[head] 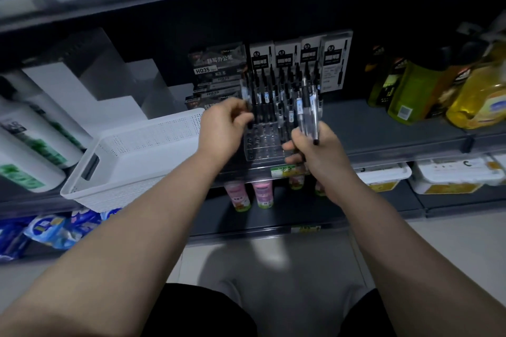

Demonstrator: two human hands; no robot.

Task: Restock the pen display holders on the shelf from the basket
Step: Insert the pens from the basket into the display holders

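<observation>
A clear tiered pen display holder point(262, 145) stands on the dark shelf point(383, 128), its back rows filled with black pens and its front holes bare. My left hand point(223, 127) pinches one black pen point(249, 117) at the holder's left side, tip down over a hole. My right hand point(312, 150) grips a bunch of clear-barrelled pens point(308, 112) upright in front of the holder's right side. The white perforated basket point(142, 156) sits on the shelf to the left of the holder; its inside is hidden from view.
Boxed pen packs point(298, 57) and dark refill boxes point(216, 71) stand behind the holder. White bottles point(35, 134) lie at left, yellow and green bottles point(438, 90) at right. Small pink bottles point(262, 194) and white tubs point(443, 175) fill the lower shelf.
</observation>
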